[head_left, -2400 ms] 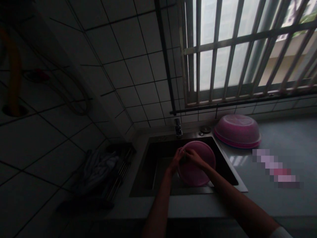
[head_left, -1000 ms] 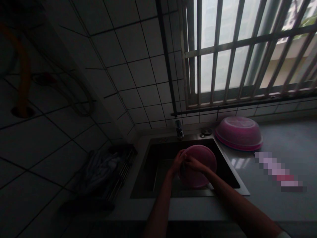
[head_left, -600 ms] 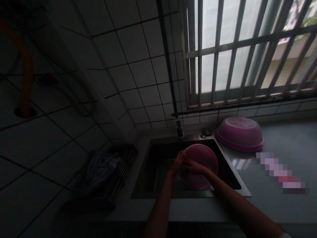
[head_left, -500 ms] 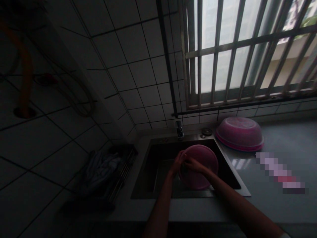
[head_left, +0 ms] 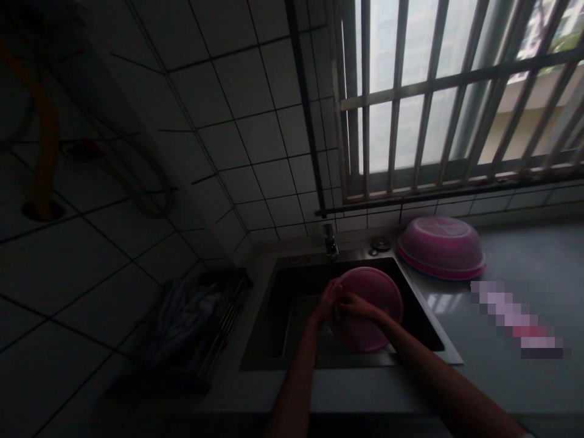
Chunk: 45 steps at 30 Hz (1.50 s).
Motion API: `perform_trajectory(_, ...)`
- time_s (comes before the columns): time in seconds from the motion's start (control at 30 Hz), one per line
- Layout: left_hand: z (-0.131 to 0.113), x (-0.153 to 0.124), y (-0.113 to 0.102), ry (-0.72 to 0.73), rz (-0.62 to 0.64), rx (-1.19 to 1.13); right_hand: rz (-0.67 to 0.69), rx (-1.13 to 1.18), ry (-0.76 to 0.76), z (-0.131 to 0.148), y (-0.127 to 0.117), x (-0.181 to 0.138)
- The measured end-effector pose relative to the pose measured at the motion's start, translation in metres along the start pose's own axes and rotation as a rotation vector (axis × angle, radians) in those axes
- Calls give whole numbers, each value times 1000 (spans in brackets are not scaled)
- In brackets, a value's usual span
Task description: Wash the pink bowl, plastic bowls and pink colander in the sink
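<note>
A pink plastic basin (head_left: pixel 378 291) is tilted inside the steel sink (head_left: pixel 267 347), its round inside facing me. My left hand (head_left: pixel 326 302) is closed on the basin's left rim. Against the inside of the basin, close beside the left hand, my right hand (head_left: pixel 358 305) has its fingers curled together. A small pale-greenish patch shows under its fingertips; the dark picture does not reveal what it is. Behind the basin stands a metal faucet (head_left: pixel 331 243) at the sink's back edge.
On the counter (head_left: pixel 515 249) right of the sink, a pink bowl-shaped container (head_left: pixel 440 246) rests upside down, with a blurred-out item before it. A round metal drain cover (head_left: pixel 380 244) lies behind the sink. Left are a dark rack (head_left: pixel 228 316) and crumpled cloth (head_left: pixel 187 310).
The basin stays tilted in the sink with both hands at its left side. My right hand has shifted only slightly; the whole view moved a little.
</note>
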State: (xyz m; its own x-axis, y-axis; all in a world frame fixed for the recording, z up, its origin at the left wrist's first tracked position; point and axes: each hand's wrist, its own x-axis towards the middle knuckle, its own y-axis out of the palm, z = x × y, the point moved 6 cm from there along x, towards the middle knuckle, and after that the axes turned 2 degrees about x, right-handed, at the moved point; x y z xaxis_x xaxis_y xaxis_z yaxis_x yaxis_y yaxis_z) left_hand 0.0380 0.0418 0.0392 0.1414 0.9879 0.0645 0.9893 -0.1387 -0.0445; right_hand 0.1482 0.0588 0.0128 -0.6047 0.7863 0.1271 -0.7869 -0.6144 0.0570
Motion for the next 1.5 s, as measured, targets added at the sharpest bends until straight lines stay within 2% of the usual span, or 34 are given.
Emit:
perform_trajectory(0.13,2,2,1,5,-2,1,-339,21,-53,14,-32,2)
perform_trajectory(0.2,1,2,1,9,-6,5,-391,33,-63,18,-39,1)
perform_trajectory(0.27,-2,0,1,7,-8,2,-310,51,-56,18,-32,1)
perform_trajectory(0.37,-6,-1,-1,3,-31,9,-34,50,3,10,-5,-1)
perform_trajectory(0.43,-7,-1,-2,2,-39,14,83,49,38,4,7,-2)
perform_trajectory(0.5,-7,0,-1,3,-31,10,30,57,28,5,4,0)
perform_trajectory(0.63,-3,2,2,-1,-13,-35,-299,102,-46,19,-29,3)
perform_trajectory(0.7,-3,3,3,8,-8,-50,-345,119,-63,25,-36,1)
perform_trajectory(0.77,-4,2,2,18,-16,-40,-278,102,-59,25,-31,0)
perform_trajectory(0.9,1,1,-4,-22,-46,8,18,43,16,9,-1,-1)
perform_trajectory(0.97,4,2,-5,-28,-45,18,48,37,52,2,4,0)
perform_trajectory(1.0,6,2,-4,-21,-40,17,0,42,52,1,0,2)
perform_trajectory(1.13,9,6,0,9,-11,-14,-339,97,-29,11,-34,5)
perform_trajectory(1.2,9,7,1,14,-5,-17,-405,114,-49,15,-42,4)
perform_trajectory(1.27,7,6,0,25,-13,-1,-347,109,-53,15,-36,3)
perform_trajectory(1.4,7,4,-5,1,-36,27,-27,51,-8,5,-4,3)
perform_trajectory(1.43,7,3,-6,-8,-40,24,12,47,0,3,0,3)
perform_trajectory(1.5,6,3,-6,-8,-47,11,-30,63,-12,3,-4,4)
